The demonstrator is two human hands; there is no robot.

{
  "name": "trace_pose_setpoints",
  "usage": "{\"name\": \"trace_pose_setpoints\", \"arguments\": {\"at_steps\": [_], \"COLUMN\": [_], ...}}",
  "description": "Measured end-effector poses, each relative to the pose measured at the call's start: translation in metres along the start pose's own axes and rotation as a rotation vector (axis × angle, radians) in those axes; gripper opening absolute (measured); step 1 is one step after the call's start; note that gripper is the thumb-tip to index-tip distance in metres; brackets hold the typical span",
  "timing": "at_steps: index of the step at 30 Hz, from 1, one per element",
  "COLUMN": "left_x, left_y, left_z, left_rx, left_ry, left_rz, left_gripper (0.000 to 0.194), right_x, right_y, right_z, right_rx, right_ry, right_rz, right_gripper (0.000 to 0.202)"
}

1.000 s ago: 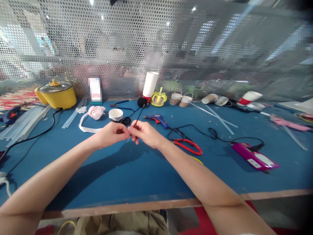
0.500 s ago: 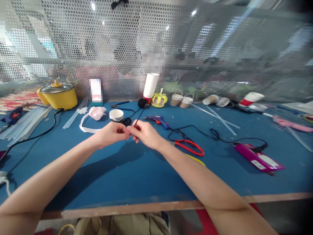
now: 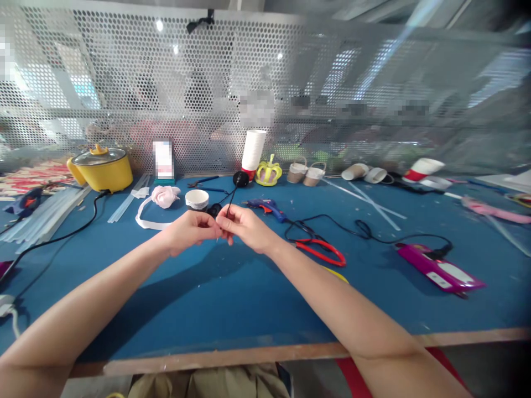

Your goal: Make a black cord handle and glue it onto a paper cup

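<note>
Over the middle of the blue table, my left hand [image 3: 191, 229] and my right hand [image 3: 244, 225] meet at the fingertips. My right hand pinches a thin black stem [image 3: 233, 200] that slants up to a round black ball [image 3: 240, 178]. The left fingers are pinched together at the stem's lower end; what they hold is too small to name. Just behind the hands are a white paper cup [image 3: 197, 199] and a black coil [image 3: 214, 210]. A white fabric rose with a ribbon [image 3: 165, 197] lies left of the cup.
A blue glue gun [image 3: 267, 208], red-handled scissors [image 3: 321, 252] and a purple power strip [image 3: 440, 269] lie to the right. At the back stand a yellow pot [image 3: 102, 170], a phone [image 3: 164, 160], stacked cups [image 3: 254, 149] and a yellow crown [image 3: 269, 172]. A perforated metal screen [image 3: 199, 121] rises behind.
The camera view has tilted slightly upward. The black stem stands more upright, with its ball a little further left in view. Both hands remain together, still pinching.
</note>
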State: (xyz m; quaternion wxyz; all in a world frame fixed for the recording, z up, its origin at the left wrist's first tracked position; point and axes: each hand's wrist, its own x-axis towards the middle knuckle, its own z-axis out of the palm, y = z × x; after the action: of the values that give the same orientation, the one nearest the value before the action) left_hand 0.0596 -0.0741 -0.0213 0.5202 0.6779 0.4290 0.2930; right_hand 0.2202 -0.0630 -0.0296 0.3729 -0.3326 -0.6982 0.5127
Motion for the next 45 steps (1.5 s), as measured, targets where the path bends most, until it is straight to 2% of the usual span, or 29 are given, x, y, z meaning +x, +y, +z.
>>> {"name": "trace_pose_setpoints", "arguments": {"at_steps": [8,14,23,26,30,32,38,45], "left_x": [-0.0006,-0.0024,-0.0013,-0.0005,0.0000,-0.0002,-0.0025,-0.0025], "left_y": [0.0029,0.0078,0.0041,0.0009,-0.0013,-0.0009,0.0052,0.0058], "left_z": [-0.0023,-0.0011,0.0014,0.0011,-0.0014,-0.0026,-0.0052,-0.0059], "left_rx": [0.053,0.096,0.126,0.106,0.010,-0.011,0.105,0.198], "left_ry": [-0.009,0.041,0.036,0.006,-0.080,-0.092,-0.019,0.020], "left_rz": [0.009,0.024,0.025,0.002,0.004,0.003,0.044,0.107], "left_gripper": [0.021,0.015,0.018,0.022,0.025,0.024,0.020,0.016], "right_x": [0.0016,-0.0004,-0.0018,-0.0012,-0.0006,-0.0005,0.0003,-0.0002], "right_y": [0.0027,0.0002,0.0025,0.0034,0.0008,-0.0005,0.0004,-0.0016], "right_z": [-0.0006,0.0018,0.0032,0.0032,-0.0001,-0.0024,-0.0052,-0.0029], "right_rx": [-0.151,-0.255,-0.419,-0.343,-0.088,-0.046,-0.139,-0.218], "right_ry": [0.095,0.145,0.188,0.155,-0.020,-0.057,0.036,0.066], "right_rz": [0.008,0.000,-0.048,-0.013,-0.015,-0.014,0.015,0.040], "right_gripper": [0.034,0.033,0.033,0.036,0.034,0.033,0.031,0.026]}}
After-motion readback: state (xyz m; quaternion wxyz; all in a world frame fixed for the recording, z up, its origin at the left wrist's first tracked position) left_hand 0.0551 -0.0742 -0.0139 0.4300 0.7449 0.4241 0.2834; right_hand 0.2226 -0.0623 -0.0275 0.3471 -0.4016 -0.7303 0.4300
